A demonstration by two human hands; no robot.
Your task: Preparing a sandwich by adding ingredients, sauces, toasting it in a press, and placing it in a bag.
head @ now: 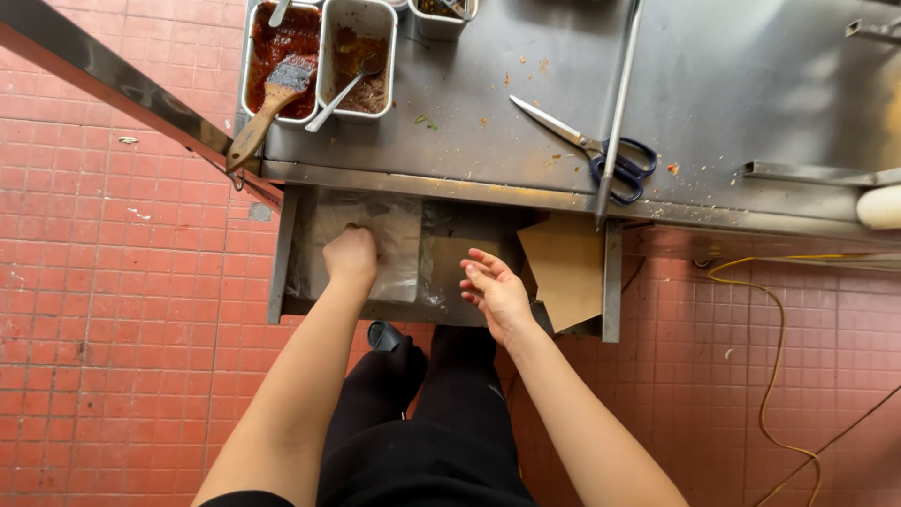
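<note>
Red floor tiles point(122, 310) fill the nine o'clock side, running under a steel bench point(732, 84) whose drawer point(278, 272) stands pulled out at its front edge. At eleven o'clock on the bench sit metal tubs – one of red sauce point(302, 33) with a wooden-handled brush point(266, 103) leaning out over the rim, the next of brown paste point(361, 80) with a spoon point(340, 97) in it. The left hand point(350, 255) is in the drawer, fingers curled shut on a stack of clear plastic bags point(399, 249) at the drawer's nine o'clock end. Just toward three o'clock the right hand point(496, 293) hovers open, fingers spread, holding nothing, near a brown paper sheet point(566, 268) lying at the drawer's three o'clock end. Scissors point(591, 145) with blue handles lie on the bench at one o'clock, a steel rod point(617, 108) across them

Thin film clings – the pinch may lift several bags, or slip. The brush overhangs the rim and a knock to the bench could tip it, and the yellow cable point(774, 329) on the floor at four o'clock could catch a foot
</note>
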